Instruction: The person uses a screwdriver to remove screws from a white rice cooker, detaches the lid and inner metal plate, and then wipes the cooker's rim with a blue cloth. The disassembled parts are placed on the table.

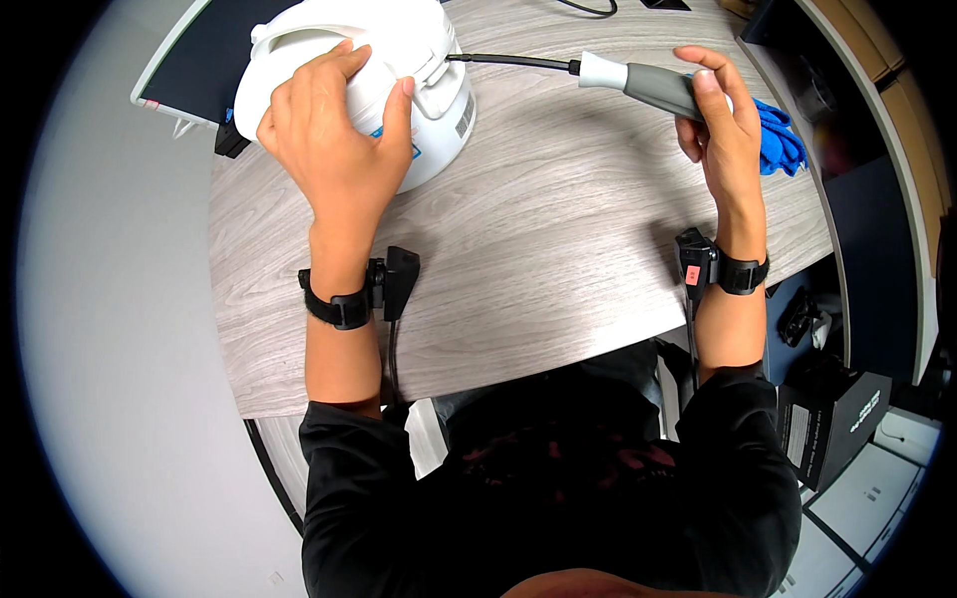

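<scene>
A white round appliance [441, 140] with a carry handle stands at the far left of the table. My left hand [339, 135] lies over its near side, fingers bent against the white surface and thumb pointing away from me. On the right, my right hand [726, 125] grips the thick grey and white handle of a screwdriver [653, 85]. The dark shaft runs level to the left, and its tip meets the appliance beside a raised white part on its right side. Whether the tip sits in a screw is too small to tell.
A wood-grain table [558, 239] lies under both hands. Beyond my right wrist is a blue cloth [783, 140]. A dark screen [199, 70] stands behind the appliance on the left. Shelving rises at the right, with a black box [837, 424] below. Cabled black devices are strapped to my wrists.
</scene>
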Motion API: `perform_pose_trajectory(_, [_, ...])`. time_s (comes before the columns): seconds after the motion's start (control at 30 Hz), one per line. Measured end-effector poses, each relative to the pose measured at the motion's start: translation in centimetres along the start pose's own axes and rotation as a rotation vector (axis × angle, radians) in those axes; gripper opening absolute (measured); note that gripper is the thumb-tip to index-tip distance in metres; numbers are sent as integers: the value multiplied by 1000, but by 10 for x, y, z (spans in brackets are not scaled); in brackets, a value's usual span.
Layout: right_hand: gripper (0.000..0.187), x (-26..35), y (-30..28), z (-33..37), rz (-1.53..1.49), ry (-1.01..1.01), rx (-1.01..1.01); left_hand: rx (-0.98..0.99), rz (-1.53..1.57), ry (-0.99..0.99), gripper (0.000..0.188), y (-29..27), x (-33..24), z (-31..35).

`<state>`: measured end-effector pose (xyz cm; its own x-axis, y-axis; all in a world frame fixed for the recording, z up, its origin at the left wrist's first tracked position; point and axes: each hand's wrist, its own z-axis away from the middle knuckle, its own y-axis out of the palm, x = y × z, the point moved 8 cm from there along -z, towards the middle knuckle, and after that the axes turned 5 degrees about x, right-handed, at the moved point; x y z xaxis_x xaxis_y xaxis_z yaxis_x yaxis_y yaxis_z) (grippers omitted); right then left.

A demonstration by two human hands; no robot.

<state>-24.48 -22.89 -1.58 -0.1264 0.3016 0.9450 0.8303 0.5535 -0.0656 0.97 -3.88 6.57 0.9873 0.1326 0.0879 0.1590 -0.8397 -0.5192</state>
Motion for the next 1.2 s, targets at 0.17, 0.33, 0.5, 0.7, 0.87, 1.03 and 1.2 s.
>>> perform_pose_trajectory(0.17, [44, 14, 1, -1, 91, -370, -72, 8, -3, 1, 42, 2, 0, 0])
perform_pose_trajectory(0.33, [47, 1, 2, -5, -5, -205, -33, 16, -14, -6, 41, 1, -1, -1])
perform_pose_trajectory(0.5, [45, 7, 2, -1, 56, -141, -50, 15, -25, -5, 41, 1, 0, -1])
perform_pose_trajectory(0.7, [43, 4, 1, -5, -19, -288, -76, 13, -7, -6, 41, 2, 0, -1])
perform_pose_trajectory(0.87, [40, -4, -2, -4, 61, 13, 45, 1, 0, -1, 41, 2, 2, 1])
perform_pose_trajectory(1.03, [49, 14, 1, 0, -4, -358, -58, 5, -11, 8, 41, 3, 0, 0])
perform_pose_trajectory(1.2, [43, -1, -3, -4, -142, -142, 36, 13, -13, 5, 42, 3, 0, -1])
